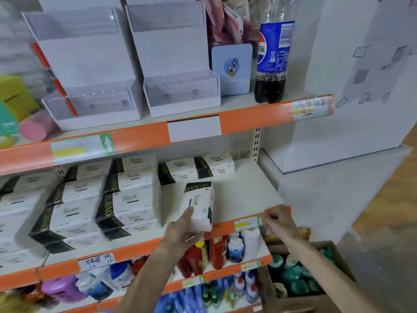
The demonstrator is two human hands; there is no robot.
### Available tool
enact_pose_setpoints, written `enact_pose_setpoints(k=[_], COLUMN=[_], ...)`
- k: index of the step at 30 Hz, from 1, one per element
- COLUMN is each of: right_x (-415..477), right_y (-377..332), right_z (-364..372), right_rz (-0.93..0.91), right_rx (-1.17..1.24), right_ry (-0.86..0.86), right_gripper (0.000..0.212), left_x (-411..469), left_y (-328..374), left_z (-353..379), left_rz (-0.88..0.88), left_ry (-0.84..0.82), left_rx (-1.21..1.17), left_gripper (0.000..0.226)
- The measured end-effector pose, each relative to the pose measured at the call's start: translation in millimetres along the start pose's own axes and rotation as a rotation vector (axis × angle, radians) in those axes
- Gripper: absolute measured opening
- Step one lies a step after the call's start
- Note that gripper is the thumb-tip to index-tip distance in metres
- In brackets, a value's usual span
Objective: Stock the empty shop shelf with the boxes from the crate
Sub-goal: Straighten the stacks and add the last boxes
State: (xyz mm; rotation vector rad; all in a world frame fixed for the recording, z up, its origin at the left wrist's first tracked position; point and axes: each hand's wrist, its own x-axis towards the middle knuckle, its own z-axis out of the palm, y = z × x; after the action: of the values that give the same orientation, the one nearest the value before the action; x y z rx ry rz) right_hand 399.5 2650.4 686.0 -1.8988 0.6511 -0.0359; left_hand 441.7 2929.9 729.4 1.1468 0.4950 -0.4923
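1. White carton with a black band: the box (199, 204) stands on end at the front lip of the shelf (243, 188), tilted, beside the stocked rows.
2. Grip state, left hand (182, 229): the fingers lie along the near face and the thumb sits under the lower end, so the grip is closed on the box.
3. Grip state, right hand (278, 219): the fingers are curled at the orange lip, just beside the price label (248, 222). Whether they clasp the lip cannot be told.
4. Step in hand, as judged: setting this box into the bare bay on the right of the shelf.
5. To do it well, lay the box flat, turn the black band to match the stacked boxes (128, 195), then slide it back until it touches the rear group (196, 170).
6. Keep the lower end over the lip until the shelf carries the weight. Release only then.
7. Count, boxes: one in hand. Four groups stand on the shelf, and blur prevents a count per stack.
8. Count, other items: one crate (293, 302) at lower right, one cola bottle (273, 62) and two white display stands (90, 71) on the shelf above.
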Motion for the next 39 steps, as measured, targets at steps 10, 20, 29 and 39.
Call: enact_pose_setpoints(k=[10, 20, 29, 39], right_x=[47.5, 71.1, 74.2, 76.0], right_y=[-27.1, -14.0, 2.7, 7.9], right_z=[17.5, -1.9, 0.3, 3.8], right_rz=[-0.201, -0.299, -0.432, -0.524], right_rx=[-0.258, -0.352, -0.356, -0.518], right_ry=[-0.023, 0.049, 0.094, 0.108], right_gripper=[0.026, 0.020, 0.018, 0.015], left_x=[11.6, 58.4, 79.6, 100.6], left_y=[2.7, 7.1, 19.8, 37.0], left_z=[47.0, 24.4, 22.0, -5.3], left_rz=[-0.092, 0.752, 0.785, 0.789], left_ry=[0.022, 0.384, 0.312, 0.687], left_rx=[0.223, 1.562, 1.662, 1.770], left_gripper=[0.025, 0.065, 0.062, 0.043])
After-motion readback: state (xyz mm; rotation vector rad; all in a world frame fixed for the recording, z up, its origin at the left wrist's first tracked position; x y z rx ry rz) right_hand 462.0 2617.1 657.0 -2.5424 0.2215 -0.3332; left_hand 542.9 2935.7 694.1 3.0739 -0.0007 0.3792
